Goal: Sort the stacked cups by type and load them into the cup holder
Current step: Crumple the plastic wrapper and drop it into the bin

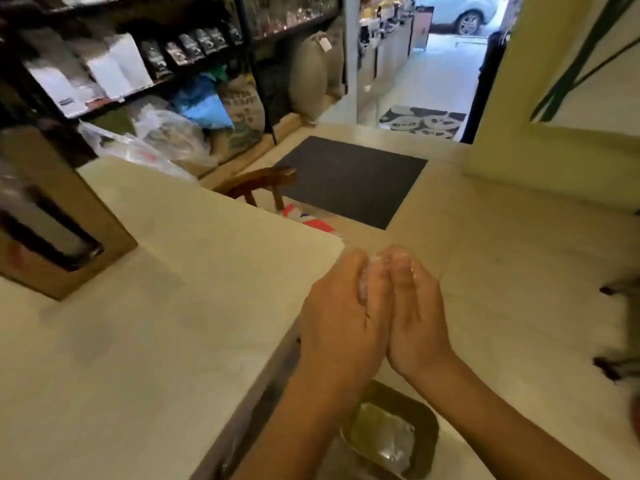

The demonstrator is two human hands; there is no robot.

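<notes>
Beside the pale tabletop (166, 306), which filled the left of the view, the floor ran out past a dark mat (349, 178) toward an open doorway. A brown cardboard holder (52, 216) stood on the tabletop's far-left part, with a dark slot in its side where something blurred and possibly clear showed; whether cups sat inside could not be told. No stack of cups was plainly visible anywhere. A bin (415, 431) lined with crumpled plastic sat on the floor just off the tabletop's near right edge, under the forearms.

Off the tabletop's right corner, the left hand (343, 306) and right hand (415, 303) were pressed side by side, fingers curled together around a small crumpled bit of clear film (372, 263), probably wrapping from the cups. Each grip was closed on that film.

The step in hand seemed to be clearing packaging, not loading. To do it well, the film should be balled tight and dropped straight into the bin below, so both hands come back free and clean before reaching left toward the holder.
</notes>
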